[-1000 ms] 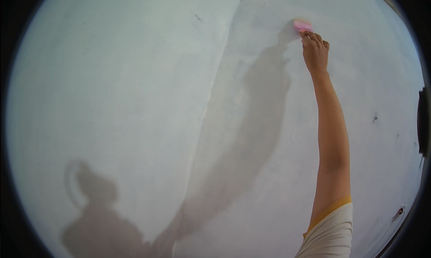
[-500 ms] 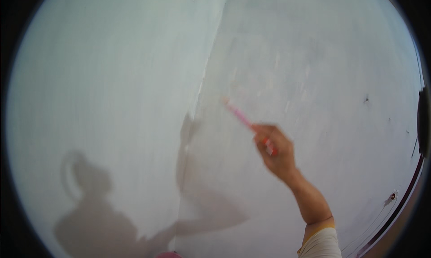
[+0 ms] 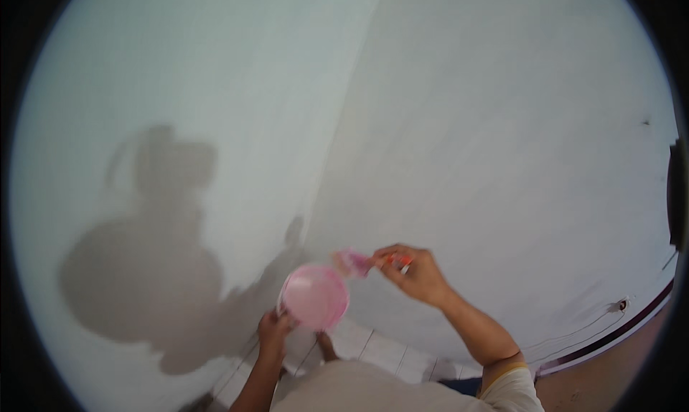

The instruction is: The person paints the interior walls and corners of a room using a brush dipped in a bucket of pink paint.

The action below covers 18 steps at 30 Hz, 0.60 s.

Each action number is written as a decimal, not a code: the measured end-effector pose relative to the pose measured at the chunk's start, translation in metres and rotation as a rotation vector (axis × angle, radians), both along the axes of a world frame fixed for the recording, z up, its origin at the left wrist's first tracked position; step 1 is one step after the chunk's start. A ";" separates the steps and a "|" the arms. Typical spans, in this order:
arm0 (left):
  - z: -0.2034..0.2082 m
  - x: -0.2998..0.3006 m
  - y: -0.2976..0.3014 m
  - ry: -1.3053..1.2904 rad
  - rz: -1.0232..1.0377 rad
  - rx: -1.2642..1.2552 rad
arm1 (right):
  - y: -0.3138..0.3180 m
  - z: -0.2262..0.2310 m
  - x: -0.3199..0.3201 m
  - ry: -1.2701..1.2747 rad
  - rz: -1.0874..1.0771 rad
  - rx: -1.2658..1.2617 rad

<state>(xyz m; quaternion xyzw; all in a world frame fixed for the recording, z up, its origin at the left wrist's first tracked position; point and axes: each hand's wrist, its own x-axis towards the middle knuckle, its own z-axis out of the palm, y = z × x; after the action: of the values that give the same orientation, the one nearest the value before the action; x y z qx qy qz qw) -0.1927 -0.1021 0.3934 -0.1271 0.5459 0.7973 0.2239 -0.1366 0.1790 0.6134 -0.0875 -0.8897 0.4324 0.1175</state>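
My left hand (image 3: 273,331) grips a round pink bucket (image 3: 344,297) by its left side, low in front of my body. The inside of the bucket looks pale pink, but I cannot make out how much is in it. In my right hand (image 3: 418,275) is a paintbrush (image 3: 354,263), its red-orange handle showing between the closed fingers. Pink covers the brush's wide part, and its pale bristles point left, close to the bucket's upper right rim. Motion blurs the brush, so whether it touches the rim I cannot tell.
Two pale walls meet at a corner (image 3: 343,118). My shadow (image 3: 143,268) falls on the left one. White floor tiles (image 3: 387,349) and a bare foot (image 3: 326,346) show below. A wall socket (image 3: 623,306) with thin cables sits low right, above a dark red trim (image 3: 610,353).
My right hand has brought the brush down from the wall near the corner to beside the bucket. The view has tilted down, bringing my left hand and most of the bucket into sight.
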 end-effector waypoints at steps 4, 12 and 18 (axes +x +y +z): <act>0.073 -0.001 0.085 0.066 -0.123 0.044 | 0.058 0.034 0.013 -0.029 -0.027 -0.012; 0.085 -0.012 0.035 0.145 -0.144 0.176 | -0.018 -0.046 -0.031 -0.124 0.010 0.273; 0.073 -0.012 0.045 0.142 -0.153 0.168 | -0.009 -0.118 -0.062 -0.215 0.027 0.413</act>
<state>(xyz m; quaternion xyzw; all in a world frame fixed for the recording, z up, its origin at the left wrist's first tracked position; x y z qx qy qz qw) -0.2051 -0.0574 0.4667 -0.0091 0.4995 0.8279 0.2550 -0.1985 0.1695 0.4958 -0.0950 -0.9678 0.2311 0.0318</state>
